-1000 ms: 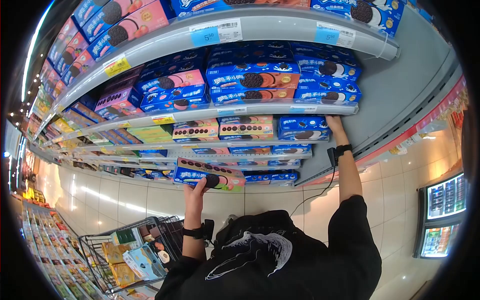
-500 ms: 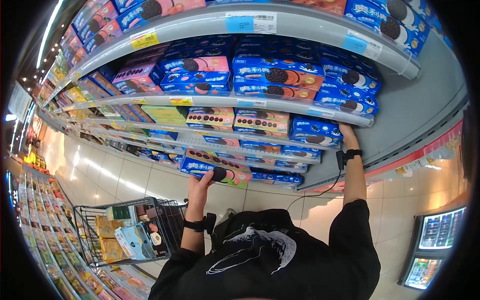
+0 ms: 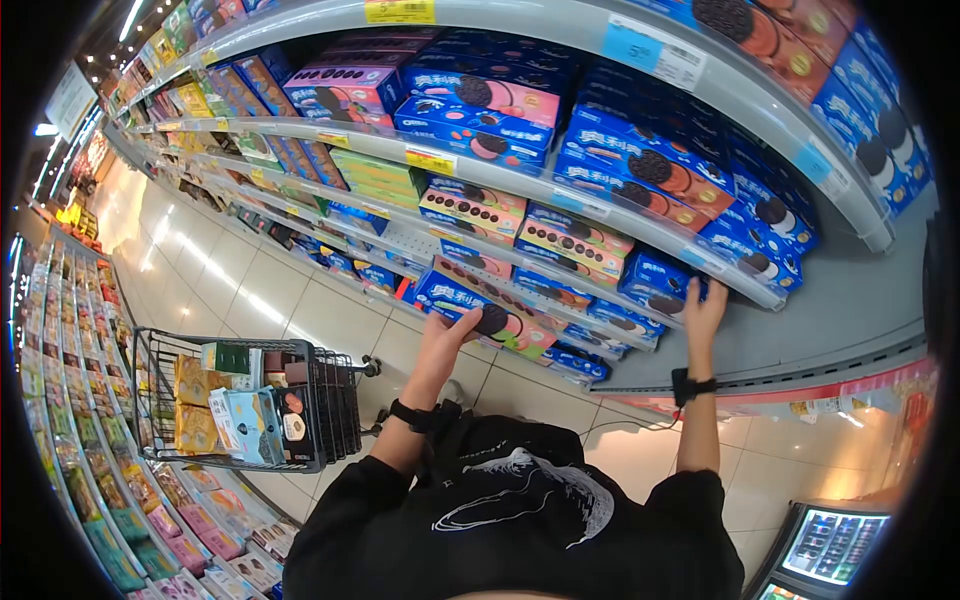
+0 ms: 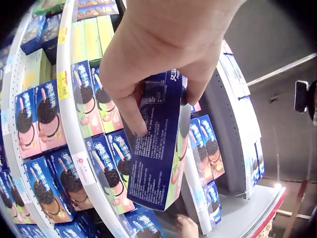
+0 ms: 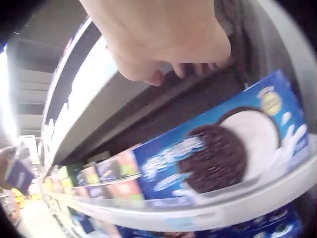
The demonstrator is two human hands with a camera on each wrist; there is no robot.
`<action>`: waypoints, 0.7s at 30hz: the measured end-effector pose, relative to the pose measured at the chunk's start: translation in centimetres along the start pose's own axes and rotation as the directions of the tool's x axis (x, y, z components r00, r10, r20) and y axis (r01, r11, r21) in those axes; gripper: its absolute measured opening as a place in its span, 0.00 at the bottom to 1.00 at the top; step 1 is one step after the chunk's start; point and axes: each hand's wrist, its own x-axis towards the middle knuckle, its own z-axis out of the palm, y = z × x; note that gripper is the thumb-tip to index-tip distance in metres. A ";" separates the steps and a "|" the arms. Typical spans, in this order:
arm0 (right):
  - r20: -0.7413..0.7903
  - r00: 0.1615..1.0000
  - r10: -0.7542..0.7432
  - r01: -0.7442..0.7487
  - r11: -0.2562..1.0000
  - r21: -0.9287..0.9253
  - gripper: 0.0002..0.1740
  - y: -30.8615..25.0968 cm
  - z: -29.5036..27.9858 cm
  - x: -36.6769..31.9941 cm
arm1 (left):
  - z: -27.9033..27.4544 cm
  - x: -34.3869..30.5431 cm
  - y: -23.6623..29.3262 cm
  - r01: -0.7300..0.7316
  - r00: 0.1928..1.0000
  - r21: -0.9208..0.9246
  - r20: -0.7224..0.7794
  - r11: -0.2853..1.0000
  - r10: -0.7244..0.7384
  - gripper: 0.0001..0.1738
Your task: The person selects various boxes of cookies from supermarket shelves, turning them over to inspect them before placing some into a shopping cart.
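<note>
In the head view my left hand [image 3: 441,350] grips a blue cookie box [image 3: 467,297] with pink and green on its front, out in front of the shelves. The left wrist view has the same box [image 4: 157,153] between thumb and fingers of the hand [image 4: 171,42], its text-covered side showing. My right hand [image 3: 704,312] is at the right end of a shelf, beside a blue box [image 3: 655,283]. From the right wrist, that hand [image 5: 163,37] hangs above a blue box with a dark-and-white cookie picture [image 5: 213,158], fingers loosely bent, nothing visible in them.
Shelves with a curved price rail [image 3: 480,172] hold rows of cookie boxes. A black wire cart [image 3: 335,400] with several packages stands on the tiled floor at the left. Beyond it runs another stocked shelf [image 3: 75,400]. Lit display coolers [image 3: 835,545] are at lower right.
The head view has turned, shifting the shelves and cart. My right hand has drawn back from deeper beside the blue box, and its fingers now show. My left hand still holds its box.
</note>
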 end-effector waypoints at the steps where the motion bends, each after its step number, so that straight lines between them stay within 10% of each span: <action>1: 0.094 0.995 -0.032 0.012 0.979 0.205 0.20 -3.8 -0.2 -0.8 | -0.5 0.6 -0.1 0.030 0.999 0.016 0.011 0.999 -0.030 0.17; 7: 0.422 0.835 -0.354 0.070 0.829 0.556 0.26 -21.2 4.1 -3.9 | -1.5 5.9 1.8 0.048 0.991 0.035 0.121 0.998 -0.052 0.19; 10: 0.685 0.682 -0.256 -0.331 0.726 0.602 0.29 -26.0 7.1 -3.3 | -3.3 8.4 3.0 0.131 0.974 0.097 0.171 0.987 -0.147 0.17; 21: 0.386 0.842 -0.377 0.321 0.925 0.203 0.34 -28.8 17.6 2.2 | -10.6 16.0 5.8 0.208 0.917 0.163 0.311 0.964 -0.251 0.37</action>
